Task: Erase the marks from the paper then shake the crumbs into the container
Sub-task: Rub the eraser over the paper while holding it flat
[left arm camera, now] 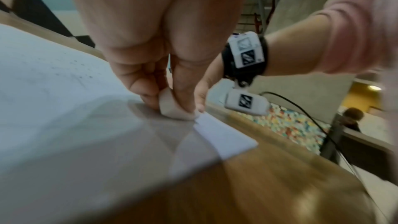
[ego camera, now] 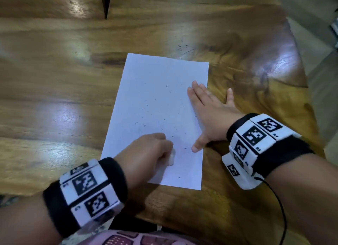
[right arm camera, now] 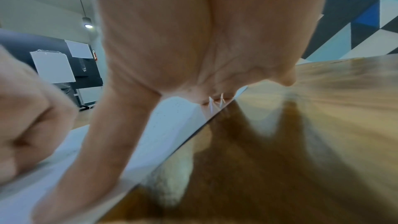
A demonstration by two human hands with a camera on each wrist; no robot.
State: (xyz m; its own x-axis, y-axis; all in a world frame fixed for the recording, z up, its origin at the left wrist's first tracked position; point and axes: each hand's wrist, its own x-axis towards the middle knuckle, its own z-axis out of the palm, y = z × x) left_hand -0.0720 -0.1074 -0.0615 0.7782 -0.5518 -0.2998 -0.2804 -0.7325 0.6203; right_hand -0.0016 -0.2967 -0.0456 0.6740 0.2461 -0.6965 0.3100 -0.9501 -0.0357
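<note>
On the wooden counter (ego camera: 54,102), the right hand (ego camera: 210,114) lies spread flat, pinning the thin, floppy paper (ego camera: 157,91) near the counter's right edge; the left hand (ego camera: 146,153) pinches the eraser (ego camera: 172,157).

The left hand (ego camera: 148,153) is curled tight, fingers pinching something small. The right hand (ego camera: 210,116) lies flat, fingers spread wide, thumb sticking out.

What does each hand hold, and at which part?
The left hand pinches the eraser at its upper part. The right hand holds nothing; it presses flat on the paper.
</note>
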